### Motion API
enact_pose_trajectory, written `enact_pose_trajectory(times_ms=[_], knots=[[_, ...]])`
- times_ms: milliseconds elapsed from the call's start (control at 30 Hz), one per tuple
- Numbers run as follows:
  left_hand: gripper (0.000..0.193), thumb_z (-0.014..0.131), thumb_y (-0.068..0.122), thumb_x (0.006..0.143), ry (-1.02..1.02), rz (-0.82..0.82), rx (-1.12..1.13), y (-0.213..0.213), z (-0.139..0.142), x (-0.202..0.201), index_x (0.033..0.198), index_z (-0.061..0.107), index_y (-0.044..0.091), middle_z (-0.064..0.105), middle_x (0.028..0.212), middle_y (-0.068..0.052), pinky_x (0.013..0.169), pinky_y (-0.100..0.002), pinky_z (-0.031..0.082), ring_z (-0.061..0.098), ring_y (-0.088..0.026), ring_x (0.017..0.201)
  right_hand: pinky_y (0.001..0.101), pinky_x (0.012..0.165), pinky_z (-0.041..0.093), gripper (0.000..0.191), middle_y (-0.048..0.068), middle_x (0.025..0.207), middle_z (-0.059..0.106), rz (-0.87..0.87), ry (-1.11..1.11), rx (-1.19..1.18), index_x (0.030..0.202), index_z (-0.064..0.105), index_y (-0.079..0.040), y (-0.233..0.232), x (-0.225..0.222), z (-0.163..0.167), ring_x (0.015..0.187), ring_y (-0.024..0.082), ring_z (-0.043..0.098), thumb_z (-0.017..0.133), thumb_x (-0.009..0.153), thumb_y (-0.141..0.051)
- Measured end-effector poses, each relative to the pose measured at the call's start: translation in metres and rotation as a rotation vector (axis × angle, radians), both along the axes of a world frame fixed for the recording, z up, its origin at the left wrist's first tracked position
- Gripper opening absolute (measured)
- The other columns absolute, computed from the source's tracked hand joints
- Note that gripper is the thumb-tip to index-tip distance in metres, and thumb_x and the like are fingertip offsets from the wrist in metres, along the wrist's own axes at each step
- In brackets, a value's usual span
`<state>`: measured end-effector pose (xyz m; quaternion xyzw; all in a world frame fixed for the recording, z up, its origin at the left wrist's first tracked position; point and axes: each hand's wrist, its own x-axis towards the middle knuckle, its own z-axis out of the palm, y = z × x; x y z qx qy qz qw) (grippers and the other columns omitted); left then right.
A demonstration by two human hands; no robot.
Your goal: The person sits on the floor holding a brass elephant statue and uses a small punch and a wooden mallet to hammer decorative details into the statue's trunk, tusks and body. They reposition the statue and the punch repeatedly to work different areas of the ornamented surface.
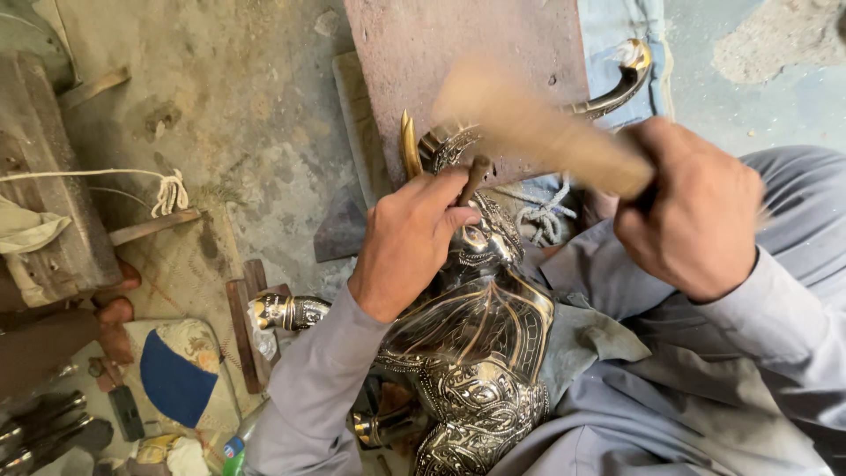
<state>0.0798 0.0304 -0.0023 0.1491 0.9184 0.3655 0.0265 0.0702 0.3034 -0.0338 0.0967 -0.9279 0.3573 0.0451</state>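
Outdoors, on dusty concrete floor (256, 106) — left hand (410, 238) fingers clamped on punch (474, 176), right hand (696, 211) on mallet (538, 128).

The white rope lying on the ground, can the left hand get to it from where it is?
Probably not right now. The left hand is busy pinching a small punch against the metal animal figure, and the white rope lies off to the side on the ground, apart from it.

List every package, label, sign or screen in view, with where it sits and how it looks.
Plastic bottle: bottom edge, left of the person's left sleeve; green body with a blue-and-red label band, mostly cut off.
No signs or screens show.
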Motion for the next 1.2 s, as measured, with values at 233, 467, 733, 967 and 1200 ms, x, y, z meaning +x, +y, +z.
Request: enact_pose_trajectory(times_ms=[233,467,733,967,1200], knots=[[0.028,0.081,0.017,0.091,0.044,0.103,0.122,-0.01,-0.018,0.009,0.107,0.063,0.002,0.069,0.091,-0.013,0.068,-0.038,0.054,0.07,-0.028,0.079,0.048,0.069,0.049,0.04,0.015,0.087,0.065,0.129,0.191,0.195,0.113,0.062,-0.006,-0.006,-0.017,0.031,0.076,0.038,0.064,0.072,0.074,-0.007],[0.024,0.079,0.017,0.094,-0.018,0.255,0.254,-0.008,-0.036,0.019,0.101,0.062,0.001,0.072,0.087,-0.009,0.06,-0.031,0.057,0.074,-0.017,0.074,0.044,0.052,0.044,0.019,0.011,0.073,0.063,0.269,0.147,0.642,0.101,0.066,-0.009,-0.022,-0.048,0.052,0.059,0.031,0.062,0.075,0.089,-0.021],[0.027,0.078,0.015,0.094,-0.13,0.346,0.448,-0.003,-0.043,0.022,0.104,0.062,-0.004,0.069,0.094,-0.009,0.063,-0.026,0.065,0.075,-0.011,0.077,0.0388,0.051,0.044,0.026,0.004,0.079,0.065,0.359,0.279,0.695,0.104,0.067,-0.014,-0.043,-0.078,0.067,0.062,0.025,0.063,0.069,0.079,-0.019],[0.027,0.077,0.013,0.094,-0.154,0.344,0.524,-0.002,-0.051,0.022,0.106,0.061,-0.004,0.064,0.099,-0.008,0.066,-0.029,0.066,0.071,-0.012,0.08,0.037,0.061,0.047,0.012,-0.001,0.075,0.065,0.362,0.396,0.829,0.099,0.064,-0.018,-0.045,-0.08,0.076,0.063,0.018,0.063,0.068,0.089,-0.024],[0.026,0.076,0.014,0.094,-0.227,0.349,0.559,-0.005,-0.058,0.024,0.106,0.06,-0.003,0.064,0.091,-0.007,0.065,-0.028,0.068,0.071,-0.01,0.077,0.0369,0.062,0.049,0.019,0.0,0.079,0.067,0.34,0.446,0.842,0.096,0.064,-0.017,-0.053,-0.078,0.093,0.068,0.02,0.066,0.072,0.082,-0.028]])
